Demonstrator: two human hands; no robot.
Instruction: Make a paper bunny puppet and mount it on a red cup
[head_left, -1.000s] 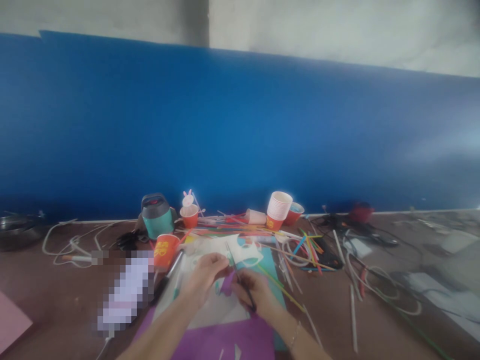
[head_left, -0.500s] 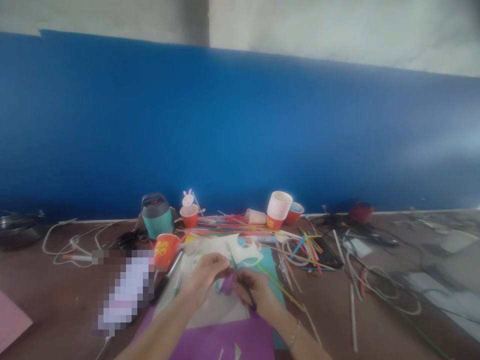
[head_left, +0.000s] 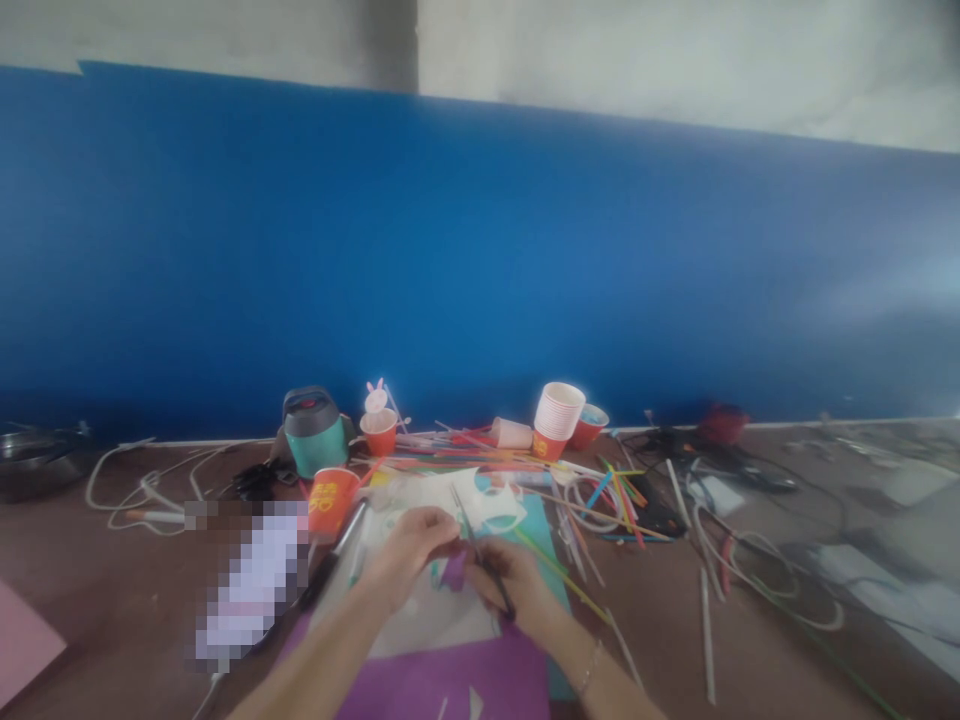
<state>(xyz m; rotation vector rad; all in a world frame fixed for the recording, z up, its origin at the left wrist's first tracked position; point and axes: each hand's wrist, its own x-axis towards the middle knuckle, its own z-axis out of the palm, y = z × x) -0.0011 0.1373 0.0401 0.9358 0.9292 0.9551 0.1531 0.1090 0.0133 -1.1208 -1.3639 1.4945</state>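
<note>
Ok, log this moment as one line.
right hand: holds scissors | left hand: close by, grip unclear | purple piece: between hands | white sheet: beneath

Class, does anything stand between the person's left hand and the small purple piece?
Nothing visible does: the purple piece shows right beside the left hand, though contact is unclear. The scissors, in the right hand, pass along its right side.
</note>
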